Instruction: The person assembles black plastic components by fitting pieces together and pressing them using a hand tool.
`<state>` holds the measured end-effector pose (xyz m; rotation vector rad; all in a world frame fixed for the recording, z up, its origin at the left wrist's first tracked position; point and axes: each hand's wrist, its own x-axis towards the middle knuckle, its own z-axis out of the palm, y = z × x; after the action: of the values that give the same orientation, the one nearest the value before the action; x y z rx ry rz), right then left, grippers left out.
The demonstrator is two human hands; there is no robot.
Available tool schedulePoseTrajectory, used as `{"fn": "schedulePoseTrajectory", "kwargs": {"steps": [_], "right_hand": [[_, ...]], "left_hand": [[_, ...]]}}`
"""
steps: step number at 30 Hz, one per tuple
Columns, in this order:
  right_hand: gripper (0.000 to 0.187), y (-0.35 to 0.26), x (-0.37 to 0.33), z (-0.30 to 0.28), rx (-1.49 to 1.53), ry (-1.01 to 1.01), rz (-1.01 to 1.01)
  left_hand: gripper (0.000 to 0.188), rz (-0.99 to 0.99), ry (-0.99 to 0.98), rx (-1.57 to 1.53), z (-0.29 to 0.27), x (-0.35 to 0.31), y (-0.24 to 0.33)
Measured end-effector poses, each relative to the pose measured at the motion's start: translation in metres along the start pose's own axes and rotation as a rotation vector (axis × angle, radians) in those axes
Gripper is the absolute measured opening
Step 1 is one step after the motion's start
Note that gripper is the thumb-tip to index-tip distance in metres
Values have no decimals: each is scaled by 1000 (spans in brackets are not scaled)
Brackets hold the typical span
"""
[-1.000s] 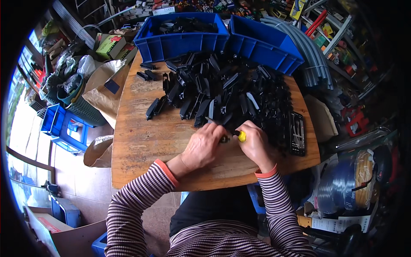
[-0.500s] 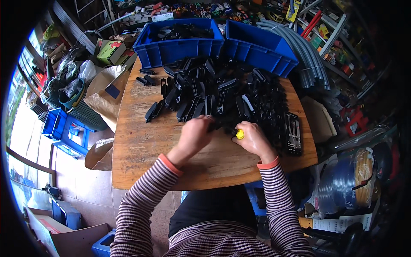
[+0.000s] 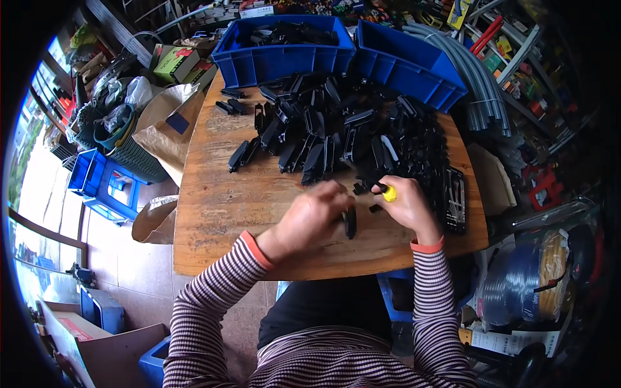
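Note:
My left hand (image 3: pixel 309 218), blurred by motion, is over the front half of the wooden table with its fingers curled. A narrow black plastic part (image 3: pixel 350 224) sticks out below those fingers and seems held in them. My right hand (image 3: pixel 412 205) is closed around a tool with a yellow and black handle (image 3: pixel 389 193); its working end is too blurred to make out. Just beyond both hands lies a heap of black elongated plastic parts (image 3: pixel 315 158), some showing hollow frames. Small black pieces (image 3: pixel 359 188) lie between the hands.
Two blue crates stand at the table's far edge: the left crate (image 3: pixel 284 61) holds black parts, the right crate (image 3: pixel 414 74) is angled. A black phone-like slab (image 3: pixel 455 200) lies at the table's right edge. Brown paper bags (image 3: pixel 169 126) stand to the left, grey pipe coils (image 3: pixel 462 74) behind right.
My left hand has come nearer and turned, with the black part now hanging below its fingers. The right hand stays on the yellow-handled tool, slightly farther right. The whole view has shifted a little.

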<state>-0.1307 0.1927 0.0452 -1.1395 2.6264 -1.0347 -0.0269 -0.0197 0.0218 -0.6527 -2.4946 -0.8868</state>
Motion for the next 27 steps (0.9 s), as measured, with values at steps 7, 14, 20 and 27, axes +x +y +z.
{"fn": "schedulePoseTrajectory", "kwargs": {"steps": [7,14,20,27], "right_hand": [[15,-27,-18,7,123,131,-36],[17,-19,-16,18,-20,246,-140],[21,-24,-16,30,-39,212,-155],[21,-31,-16,40,-185,204,-144]], "left_hand": [[35,317,-260,210,28,-13,19],[33,361,-216,306,31,-16,20],[16,383,-87,318,32,-16,17],[26,351,-231,294,27,-18,21]]}}
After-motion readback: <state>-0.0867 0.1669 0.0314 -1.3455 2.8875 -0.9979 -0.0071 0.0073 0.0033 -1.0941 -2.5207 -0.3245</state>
